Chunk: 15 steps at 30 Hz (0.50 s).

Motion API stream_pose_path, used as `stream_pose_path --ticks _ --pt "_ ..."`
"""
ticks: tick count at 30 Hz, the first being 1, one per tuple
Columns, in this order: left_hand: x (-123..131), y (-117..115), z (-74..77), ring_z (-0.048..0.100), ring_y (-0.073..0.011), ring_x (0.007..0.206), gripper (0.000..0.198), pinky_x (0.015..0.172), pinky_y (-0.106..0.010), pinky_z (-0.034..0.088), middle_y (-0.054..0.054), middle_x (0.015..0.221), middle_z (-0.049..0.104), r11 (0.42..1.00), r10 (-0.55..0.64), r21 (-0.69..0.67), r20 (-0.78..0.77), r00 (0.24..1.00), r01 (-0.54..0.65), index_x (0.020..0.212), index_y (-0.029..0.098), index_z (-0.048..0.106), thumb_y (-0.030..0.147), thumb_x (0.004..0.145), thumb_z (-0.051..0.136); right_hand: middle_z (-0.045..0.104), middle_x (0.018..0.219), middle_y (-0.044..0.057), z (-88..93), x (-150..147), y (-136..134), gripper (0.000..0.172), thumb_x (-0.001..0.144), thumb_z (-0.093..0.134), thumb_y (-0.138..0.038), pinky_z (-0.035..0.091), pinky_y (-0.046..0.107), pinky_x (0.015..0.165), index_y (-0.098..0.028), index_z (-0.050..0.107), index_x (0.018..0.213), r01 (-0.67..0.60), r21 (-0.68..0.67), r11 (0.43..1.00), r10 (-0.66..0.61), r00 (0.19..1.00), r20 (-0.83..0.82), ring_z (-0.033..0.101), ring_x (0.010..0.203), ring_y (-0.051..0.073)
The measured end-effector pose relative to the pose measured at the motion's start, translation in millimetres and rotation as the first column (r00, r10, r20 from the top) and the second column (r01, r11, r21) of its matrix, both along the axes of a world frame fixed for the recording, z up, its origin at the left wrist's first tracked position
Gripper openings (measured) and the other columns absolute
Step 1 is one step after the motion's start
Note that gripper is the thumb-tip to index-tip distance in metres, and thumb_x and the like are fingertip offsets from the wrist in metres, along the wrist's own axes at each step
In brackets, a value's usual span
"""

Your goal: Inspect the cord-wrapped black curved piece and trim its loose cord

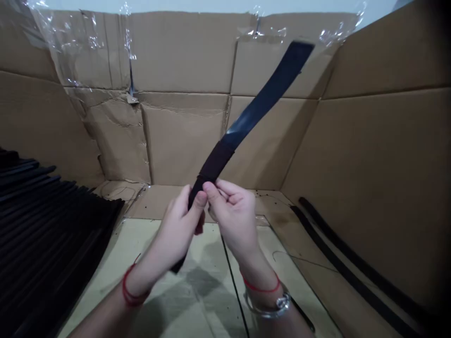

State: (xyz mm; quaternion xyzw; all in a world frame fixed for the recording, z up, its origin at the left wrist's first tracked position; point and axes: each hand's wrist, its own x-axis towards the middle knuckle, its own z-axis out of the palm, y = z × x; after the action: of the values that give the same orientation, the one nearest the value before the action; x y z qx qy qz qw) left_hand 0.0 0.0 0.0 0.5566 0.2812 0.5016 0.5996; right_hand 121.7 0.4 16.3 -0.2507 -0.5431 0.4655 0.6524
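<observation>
A long black strip (259,103) slants up from my hands toward the upper right. Its upper part is glossy and its lower part matte. My left hand (179,223) is closed round the strip's lower part, thumb on top. My right hand (230,211) pinches the strip just beside the left, fingers curled. The strip's lower end pokes out below my left wrist. Both wrists wear red string; a clear bangle sits on the right wrist.
Cardboard walls (183,136) patched with clear tape enclose the workspace on the back and right. A large stack of black strips (45,225) lies at the left. Two long black strips (345,263) lie along the right wall's foot. A pale tabletop (197,291) is below my hands.
</observation>
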Motion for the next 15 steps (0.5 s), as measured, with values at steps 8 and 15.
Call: stream_pose_path --ticks 8,15 --pt "-7 7 -1.3 0.034 -0.0055 0.039 0.052 0.036 -0.017 0.028 0.007 0.051 0.041 0.987 -0.153 0.037 -0.120 0.981 0.159 0.077 0.019 0.048 0.071 0.082 0.045 0.044 0.048 -0.008 1.2 -2 -4 0.027 0.068 0.081 -0.034 0.011 0.020 0.034 -0.015 0.072 0.086 0.013 -0.032 0.999 -0.014 0.999 -0.031 0.019 0.038 0.003" --pt "-8 -10 7.4 0.026 -0.0057 0.040 0.052 0.037 -0.018 0.025 0.007 0.052 0.035 0.971 -0.237 -0.061 -0.102 0.966 0.232 0.079 0.017 0.052 0.065 0.090 0.034 0.040 0.042 -0.008 4.2 0 -9 0.023 0.075 0.076 -0.032 0.016 0.019 0.034 -0.015 0.066 0.064 -0.109 -0.008 0.994 0.109 0.992 0.057 0.028 0.035 0.003"
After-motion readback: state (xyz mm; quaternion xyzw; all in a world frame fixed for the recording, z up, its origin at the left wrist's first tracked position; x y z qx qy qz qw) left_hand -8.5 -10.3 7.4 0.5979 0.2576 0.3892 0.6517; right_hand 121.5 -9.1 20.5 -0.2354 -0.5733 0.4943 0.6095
